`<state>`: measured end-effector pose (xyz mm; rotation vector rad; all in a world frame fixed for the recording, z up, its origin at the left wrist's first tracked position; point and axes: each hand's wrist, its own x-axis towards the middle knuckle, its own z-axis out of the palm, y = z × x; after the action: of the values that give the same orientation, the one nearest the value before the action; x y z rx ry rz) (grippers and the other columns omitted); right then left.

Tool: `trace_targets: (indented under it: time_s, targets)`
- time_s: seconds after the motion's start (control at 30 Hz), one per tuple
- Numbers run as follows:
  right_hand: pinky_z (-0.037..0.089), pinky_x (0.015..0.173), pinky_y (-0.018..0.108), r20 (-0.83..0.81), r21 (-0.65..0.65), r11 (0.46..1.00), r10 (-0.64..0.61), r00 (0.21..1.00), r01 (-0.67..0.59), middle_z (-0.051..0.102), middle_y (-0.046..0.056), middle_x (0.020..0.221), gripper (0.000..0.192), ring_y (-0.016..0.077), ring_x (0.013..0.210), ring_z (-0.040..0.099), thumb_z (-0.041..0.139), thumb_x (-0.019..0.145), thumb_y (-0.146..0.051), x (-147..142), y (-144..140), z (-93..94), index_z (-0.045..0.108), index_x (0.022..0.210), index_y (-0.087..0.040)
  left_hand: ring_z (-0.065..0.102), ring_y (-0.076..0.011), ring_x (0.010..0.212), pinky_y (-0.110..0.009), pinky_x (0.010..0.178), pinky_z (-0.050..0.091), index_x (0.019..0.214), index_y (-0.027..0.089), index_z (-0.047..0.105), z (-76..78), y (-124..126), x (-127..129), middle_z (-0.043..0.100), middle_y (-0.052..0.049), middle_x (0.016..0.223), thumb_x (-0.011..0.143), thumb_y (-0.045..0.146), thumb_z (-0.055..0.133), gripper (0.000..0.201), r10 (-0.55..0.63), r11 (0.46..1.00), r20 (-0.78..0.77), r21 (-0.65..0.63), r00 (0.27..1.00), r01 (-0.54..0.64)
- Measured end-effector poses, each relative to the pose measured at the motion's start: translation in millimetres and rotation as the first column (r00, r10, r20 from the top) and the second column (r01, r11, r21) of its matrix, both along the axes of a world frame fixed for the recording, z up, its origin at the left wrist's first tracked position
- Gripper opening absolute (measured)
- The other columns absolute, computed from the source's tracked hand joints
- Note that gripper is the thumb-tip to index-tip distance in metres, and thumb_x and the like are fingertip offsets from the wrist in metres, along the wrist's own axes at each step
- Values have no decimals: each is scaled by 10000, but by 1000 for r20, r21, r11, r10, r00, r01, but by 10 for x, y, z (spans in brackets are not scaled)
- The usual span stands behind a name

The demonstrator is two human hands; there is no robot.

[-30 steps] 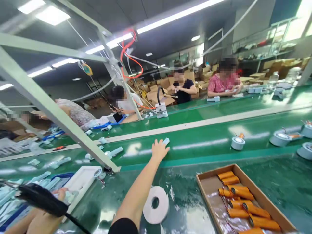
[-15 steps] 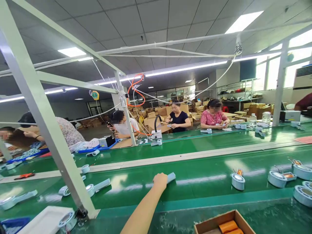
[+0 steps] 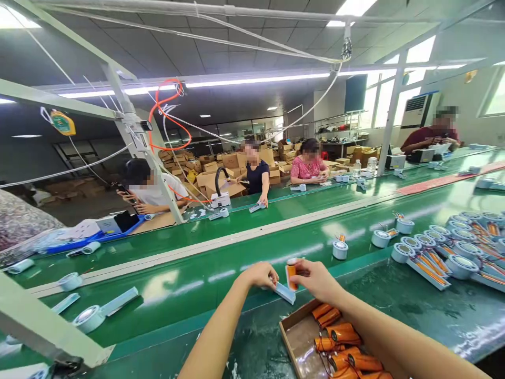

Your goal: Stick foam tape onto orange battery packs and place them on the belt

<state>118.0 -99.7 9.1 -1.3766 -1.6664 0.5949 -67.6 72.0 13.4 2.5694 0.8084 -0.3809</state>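
My left hand [image 3: 260, 275] is closed around a light-blue fan housing [image 3: 285, 292], whose trough-like handle points toward my right hand. The rest of that housing is hidden behind my fingers. In my right hand [image 3: 313, 276], pinched upright between thumb and fingers, is an orange battery [image 3: 291, 273]. It is close beside the handle's end; I cannot tell whether they touch. Below my right forearm, a cardboard box [image 3: 290, 345] holds several orange batteries [image 3: 347, 334] with thin wires.
More housings [image 3: 461, 266], many with orange batteries in them, crowd the bench at right. On the green conveyor belt [image 3: 189, 284] lie spaced-out housings, one [image 3: 90, 318] at left. A slanted metal post [image 3: 51, 321] stands front left. Several co-workers sit across the line.
My left hand has picked up the housing from the belt and drawn it nearer. My right hand has come into view with a battery. The view has turned right.
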Motion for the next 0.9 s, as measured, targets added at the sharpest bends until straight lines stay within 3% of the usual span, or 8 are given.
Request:
trace_targets:
  time_s: [0.17, 0.43, 0.57, 0.7, 0.8, 0.9]
  targets:
    - [518, 776, 286, 326, -70, 997, 39, 945, -17, 736, 68, 870, 88, 243, 831, 709, 674, 939, -213, -173, 310, -169, 730, 993, -171, 676, -204, 922, -398, 880, 566, 1018, 128, 701, -23, -72, -93, 706, -42, 962, 970, 483, 627, 366, 115, 992, 158, 29, 981, -121]
    - [525, 807, 378, 692, -185, 982, 101, 715, 41, 720, 156, 976, 261, 358, 930, 716, 683, 966, -292, -161, 372, -232, 692, 1210, -202, 668, -206, 1010, -439, 967, 551, 1031, 145, 690, -146, -150, 108, 704, -60, 1047, 985, 434, 622, 300, 244, 963, 254, 51, 936, -265]
    - [541, 796, 406, 742, -247, 969, 171, 648, 27, 723, 136, 967, 267, 363, 915, 719, 710, 957, -361, -219, 394, -242, 702, 1194, -238, 669, -199, 990, -430, 954, 557, 1010, 145, 688, -169, -160, 201, 703, -60, 1035, 978, 431, 636, 292, 273, 955, 244, 50, 930, -293]
    - [536, 832, 459, 732, -276, 961, 225, 643, -22, 707, 180, 1081, 460, 417, 1013, 679, 809, 863, -511, -191, 439, -223, 711, 1166, -180, 668, -198, 996, -429, 949, 561, 1037, 147, 683, -150, -212, 251, 699, -65, 1054, 984, 433, 626, 297, 304, 943, 246, 59, 920, -327]
    - [530, 865, 388, 668, -327, 941, 294, 683, -85, 723, 114, 1033, 296, 320, 989, 694, 705, 969, -439, 5, 492, -178, 725, 1133, -194, 662, -203, 1028, -435, 959, 558, 1063, 153, 679, -125, -264, 272, 693, -73, 1088, 986, 429, 623, 292, 343, 925, 256, 73, 904, -372]
    - [536, 876, 327, 593, -367, 925, 310, 743, -93, 718, 56, 1024, 263, 207, 938, 694, 546, 1078, -292, 269, 530, -174, 641, 1302, -191, 656, -210, 1060, -442, 974, 553, 1090, 159, 677, -120, -305, 318, 687, -79, 1126, 990, 427, 616, 292, 390, 901, 270, 85, 880, -425]
